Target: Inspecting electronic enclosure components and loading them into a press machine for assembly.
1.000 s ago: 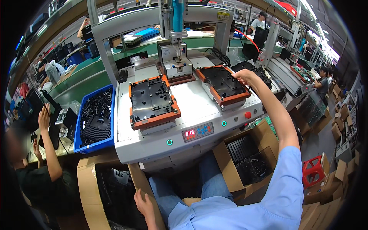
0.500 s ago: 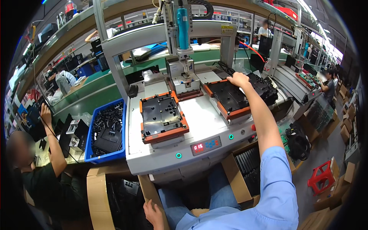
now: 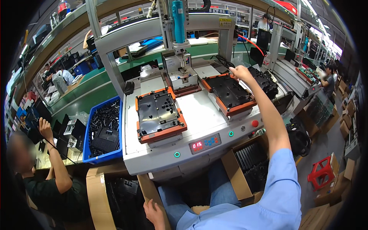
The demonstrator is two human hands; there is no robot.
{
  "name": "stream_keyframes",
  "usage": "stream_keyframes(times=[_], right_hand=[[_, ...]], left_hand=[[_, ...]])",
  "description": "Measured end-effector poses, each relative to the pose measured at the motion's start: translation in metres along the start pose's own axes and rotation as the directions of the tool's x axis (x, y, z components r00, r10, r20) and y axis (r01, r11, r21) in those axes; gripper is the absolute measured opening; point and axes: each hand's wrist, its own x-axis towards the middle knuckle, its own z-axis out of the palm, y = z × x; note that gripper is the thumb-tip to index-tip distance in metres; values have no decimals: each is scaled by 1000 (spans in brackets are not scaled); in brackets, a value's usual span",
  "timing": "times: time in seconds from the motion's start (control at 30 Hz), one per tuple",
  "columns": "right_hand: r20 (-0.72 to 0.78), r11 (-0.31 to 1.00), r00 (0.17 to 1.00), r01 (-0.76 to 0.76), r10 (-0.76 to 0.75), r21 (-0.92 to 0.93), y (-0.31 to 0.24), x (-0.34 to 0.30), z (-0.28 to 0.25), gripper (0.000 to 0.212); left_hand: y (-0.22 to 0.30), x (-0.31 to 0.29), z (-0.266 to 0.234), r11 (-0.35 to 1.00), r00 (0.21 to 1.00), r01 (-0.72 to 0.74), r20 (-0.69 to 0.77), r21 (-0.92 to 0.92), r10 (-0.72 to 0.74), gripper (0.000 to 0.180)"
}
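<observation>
My right hand (image 3: 242,73) is at the far right corner of the right-hand black plastic panel (image 3: 229,91), its fingers curled together. Whatever they may pinch is too small to make out. That panel lies in an orange-red fixture (image 3: 239,110) on the white machine bed. Another black panel (image 3: 158,113), dotted with small black parts, lies in the left orange-red fixture (image 3: 163,135). Low in the view, my left hand (image 3: 154,213) rests against the flap of a cardboard box (image 3: 147,191), fingers stretched and slightly apart.
Between the fixtures stands a machine head with a teal screwdriver (image 3: 178,23). A blue bin (image 3: 103,158) of black parts sits left, near a co-worker's hand (image 3: 46,129). More black parts (image 3: 264,82) lie right of the panel. A box of black panels (image 3: 235,174) stands below; a red stool (image 3: 321,173) is on the floor.
My right hand has drawn its fingers in and shifted slightly right at the panel's far edge. My left hand has stayed put. The view has shifted a little.
</observation>
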Motion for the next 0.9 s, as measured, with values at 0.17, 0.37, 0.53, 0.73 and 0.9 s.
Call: stream_keyframes(times=[0.17,0.37,0.53,0.73,0.9], right_hand=[[-143,989,986,106,-91,101,23,-102,-41,36],[-246,959,969,51,20,280,27,-191,-40,34],[-464,948,873,261,-152,182,27,-197,-26,20],[-367,808,910,360,-194,466,40,-194,-27,15],[-537,930,772,362,-342,-72,14,-226,-14,36]], left_hand=[[-6,-5,-2,999,999,20,-50,37,-18,26],[-3,-4,-1,998,999,-14,-30,69,17,24],[-2,-5,-1,996,999,-25,-32,88,28,23],[-3,-4,3,995,998,-35,-44,95,39,20],[-2,-1,-4,995,999,-27,29,96,24,50]])
